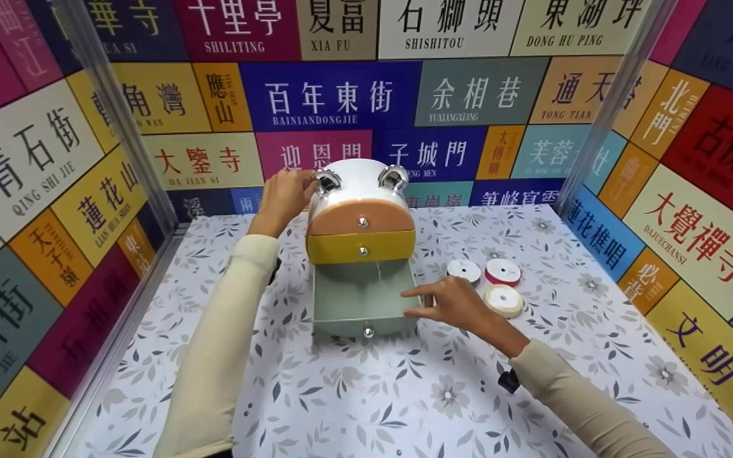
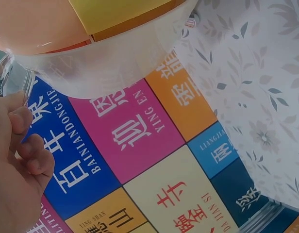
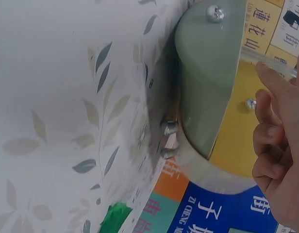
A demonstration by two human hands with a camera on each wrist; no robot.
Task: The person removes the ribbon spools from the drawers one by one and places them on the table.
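Note:
A small rounded drawer box with a white top and two clear ring-shaped ears stands on the table. Its orange drawer and yellow drawer are closed, while the pale green bottom drawer is pulled out towards me. With curled fingers my left hand holds the left ear, also seen at the edge of the left wrist view. At the green drawer's right wall is my right hand, thumb and index finger apart and the other fingers loosely bent. Each drawer front has a round silver knob.
Right of the box lie three ribbon spools: a white spool, a spool with a crimson edge and a cream spool. A leaf-patterned cover lies over the table. Walls with coloured sign panels enclose the back and sides.

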